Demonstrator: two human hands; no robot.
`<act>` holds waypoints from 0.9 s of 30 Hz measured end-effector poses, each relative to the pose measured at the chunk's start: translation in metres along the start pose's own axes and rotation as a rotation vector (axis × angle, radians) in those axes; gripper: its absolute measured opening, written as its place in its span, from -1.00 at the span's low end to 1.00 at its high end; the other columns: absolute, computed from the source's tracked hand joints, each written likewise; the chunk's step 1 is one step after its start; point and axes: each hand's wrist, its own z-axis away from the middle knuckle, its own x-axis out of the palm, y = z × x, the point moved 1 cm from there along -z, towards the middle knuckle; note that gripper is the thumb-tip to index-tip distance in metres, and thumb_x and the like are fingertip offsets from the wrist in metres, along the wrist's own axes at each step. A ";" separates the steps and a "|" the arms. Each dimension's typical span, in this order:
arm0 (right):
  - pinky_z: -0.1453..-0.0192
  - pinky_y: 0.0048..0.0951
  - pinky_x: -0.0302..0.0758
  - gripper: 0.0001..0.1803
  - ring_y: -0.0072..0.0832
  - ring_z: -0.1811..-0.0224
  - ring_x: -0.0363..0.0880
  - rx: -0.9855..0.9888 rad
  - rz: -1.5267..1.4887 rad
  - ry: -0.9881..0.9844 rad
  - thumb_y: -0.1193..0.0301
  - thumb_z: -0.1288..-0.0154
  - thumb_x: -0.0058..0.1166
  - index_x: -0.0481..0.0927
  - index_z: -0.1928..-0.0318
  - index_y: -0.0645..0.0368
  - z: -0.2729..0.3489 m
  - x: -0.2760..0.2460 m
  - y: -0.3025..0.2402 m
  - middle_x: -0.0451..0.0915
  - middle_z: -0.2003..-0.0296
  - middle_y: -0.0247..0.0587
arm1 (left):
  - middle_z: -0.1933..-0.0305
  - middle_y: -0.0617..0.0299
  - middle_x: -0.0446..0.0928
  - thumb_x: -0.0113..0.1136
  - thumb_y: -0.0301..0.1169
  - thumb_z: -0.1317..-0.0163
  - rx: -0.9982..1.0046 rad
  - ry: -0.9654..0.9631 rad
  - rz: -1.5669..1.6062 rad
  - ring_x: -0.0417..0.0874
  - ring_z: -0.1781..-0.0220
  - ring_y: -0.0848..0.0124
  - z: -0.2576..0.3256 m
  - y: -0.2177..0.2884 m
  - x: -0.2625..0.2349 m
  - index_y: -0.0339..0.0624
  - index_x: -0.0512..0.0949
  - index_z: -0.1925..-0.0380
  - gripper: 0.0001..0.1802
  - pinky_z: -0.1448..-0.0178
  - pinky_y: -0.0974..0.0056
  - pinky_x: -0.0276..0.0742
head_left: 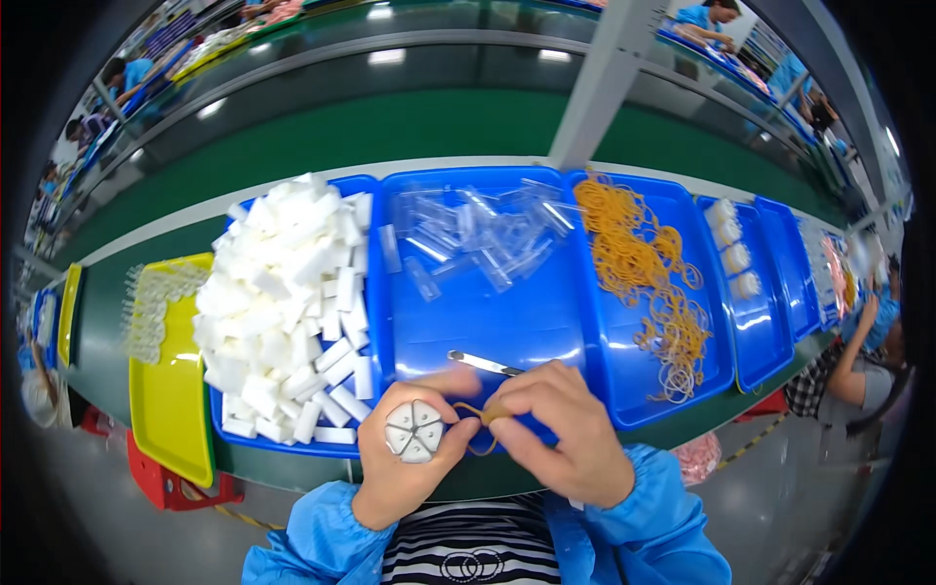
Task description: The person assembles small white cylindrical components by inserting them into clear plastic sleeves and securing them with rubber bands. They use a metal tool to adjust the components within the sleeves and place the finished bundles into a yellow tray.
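My left hand (pixel 392 480) is closed around a round bundle of white wedge-shaped pieces (pixel 414 432), its end face turned up and split by dark lines. Between the hands stretches an orange rubber band (pixel 474 409). My right hand (pixel 567 429) pinches that band between thumb and fingers, close beside the left thumb. The left fingertips are blurred. Just beyond the hands, a slim metal tool (pixel 483 363) with a dark section lies at the near side of the middle blue tray (pixel 439 336).
A heap of white blocks (pixel 283 283) fills the left blue tray. Clear plastic pieces (pixel 478 229) lie in the middle one. Orange rubber bands (pixel 624 244) occupy the right one, with white round bundles (pixel 736 258) farther right. A yellow tray (pixel 171 409) stands far left. Other people work nearby.
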 end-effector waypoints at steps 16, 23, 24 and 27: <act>-0.41 -0.06 0.16 -0.48 -0.36 -0.10 0.59 -0.233 0.379 -0.394 -0.03 -0.21 0.25 0.59 -0.01 0.06 -0.034 -0.006 -0.004 0.64 0.02 -0.29 | 0.30 0.20 0.67 0.53 -0.31 -0.04 -0.146 -0.295 -0.251 0.71 0.27 0.39 0.011 0.021 -0.036 -0.21 0.54 0.20 -0.60 0.16 0.31 0.60; -0.25 -0.22 0.32 -0.36 -0.24 -0.08 0.62 -0.217 -1.038 -0.443 -0.15 -0.42 -0.16 0.55 -0.14 0.13 -0.015 -0.026 -0.004 0.61 -0.08 0.01 | 0.54 0.19 0.49 0.46 -0.35 -0.05 -0.212 0.232 0.549 0.45 0.61 0.48 0.002 0.016 -0.047 -0.29 0.48 0.31 -0.64 0.61 0.40 0.32; -0.23 -0.24 0.35 -0.33 -0.22 -0.08 0.63 -0.176 -1.205 -0.289 -0.16 -0.45 -0.20 0.51 -0.19 0.16 -0.017 -0.017 -0.005 0.60 -0.10 0.04 | 0.51 0.17 0.53 0.48 -0.31 -0.05 -0.045 0.358 0.463 0.49 0.58 0.47 0.005 0.020 -0.038 -0.29 0.52 0.30 -0.63 0.59 0.40 0.34; -0.26 -0.27 0.42 -0.30 -0.18 -0.09 0.64 0.233 -0.929 0.196 -0.04 -0.44 -0.09 0.34 -0.34 0.26 -0.032 0.010 -0.021 0.54 -0.18 0.10 | 0.45 0.16 0.58 0.53 -0.32 -0.03 0.203 -0.040 0.052 0.55 0.53 0.45 0.017 0.018 -0.030 -0.28 0.56 0.28 -0.62 0.53 0.39 0.40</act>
